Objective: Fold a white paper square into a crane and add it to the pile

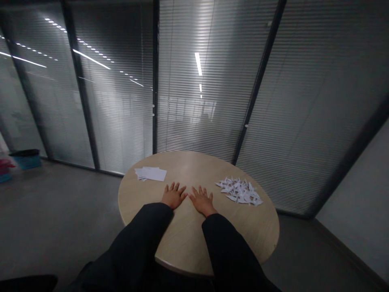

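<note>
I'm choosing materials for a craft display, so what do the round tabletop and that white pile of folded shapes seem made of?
The round pale-beige tabletop looks like wood-grain laminate or veneer with a satin finish, judging by its faint grain and soft sheen; solid wood can't be ruled out. The pile of small white folded shapes looks like thin matte paper, given its crisp creases and sharp points.
</note>
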`<state>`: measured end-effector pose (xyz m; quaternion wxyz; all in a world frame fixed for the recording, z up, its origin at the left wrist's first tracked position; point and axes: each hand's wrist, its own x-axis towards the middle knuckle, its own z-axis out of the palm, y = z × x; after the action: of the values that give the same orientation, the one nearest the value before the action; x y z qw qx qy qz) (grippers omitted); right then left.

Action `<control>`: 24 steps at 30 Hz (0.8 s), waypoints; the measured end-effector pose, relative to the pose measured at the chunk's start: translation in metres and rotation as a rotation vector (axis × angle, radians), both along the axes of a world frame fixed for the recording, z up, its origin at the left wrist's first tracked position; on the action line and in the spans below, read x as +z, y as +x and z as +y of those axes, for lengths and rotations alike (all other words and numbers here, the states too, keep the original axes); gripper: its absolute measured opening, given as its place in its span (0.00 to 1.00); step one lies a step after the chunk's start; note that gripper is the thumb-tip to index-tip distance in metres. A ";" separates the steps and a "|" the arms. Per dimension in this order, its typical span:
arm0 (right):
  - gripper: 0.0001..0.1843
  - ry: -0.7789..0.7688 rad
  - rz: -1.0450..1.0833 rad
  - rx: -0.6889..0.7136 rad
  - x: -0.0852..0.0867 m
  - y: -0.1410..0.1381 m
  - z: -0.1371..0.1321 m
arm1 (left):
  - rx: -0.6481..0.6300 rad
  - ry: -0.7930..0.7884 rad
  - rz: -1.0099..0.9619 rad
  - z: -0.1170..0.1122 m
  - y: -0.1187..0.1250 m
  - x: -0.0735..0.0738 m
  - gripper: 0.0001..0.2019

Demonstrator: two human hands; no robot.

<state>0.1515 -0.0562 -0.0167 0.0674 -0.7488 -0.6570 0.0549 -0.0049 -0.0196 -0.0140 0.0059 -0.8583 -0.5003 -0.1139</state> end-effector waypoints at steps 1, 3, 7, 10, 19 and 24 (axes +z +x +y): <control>0.32 0.000 0.001 -0.002 0.001 0.000 0.000 | 0.002 0.001 -0.002 0.000 0.000 0.000 0.27; 0.32 -0.004 0.003 -0.005 0.002 -0.001 -0.001 | 0.003 0.000 -0.004 0.000 0.000 0.000 0.27; 0.32 -0.018 0.001 -0.008 0.002 -0.001 -0.001 | 0.001 -0.009 0.002 0.000 0.000 0.001 0.27; 0.32 -0.022 -0.013 -0.011 0.001 -0.001 0.000 | 0.000 -0.019 0.001 -0.001 0.000 0.002 0.27; 0.33 -0.018 -0.001 -0.012 0.003 -0.002 -0.001 | 0.001 -0.030 -0.007 -0.002 0.000 0.004 0.27; 0.33 -0.023 -0.015 -0.008 0.004 -0.002 -0.002 | -0.001 -0.024 -0.006 -0.001 0.000 0.003 0.27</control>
<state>0.1494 -0.0583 -0.0132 0.0539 -0.7525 -0.6539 0.0565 -0.0050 -0.0206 -0.0113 -0.0062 -0.8582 -0.5012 -0.1106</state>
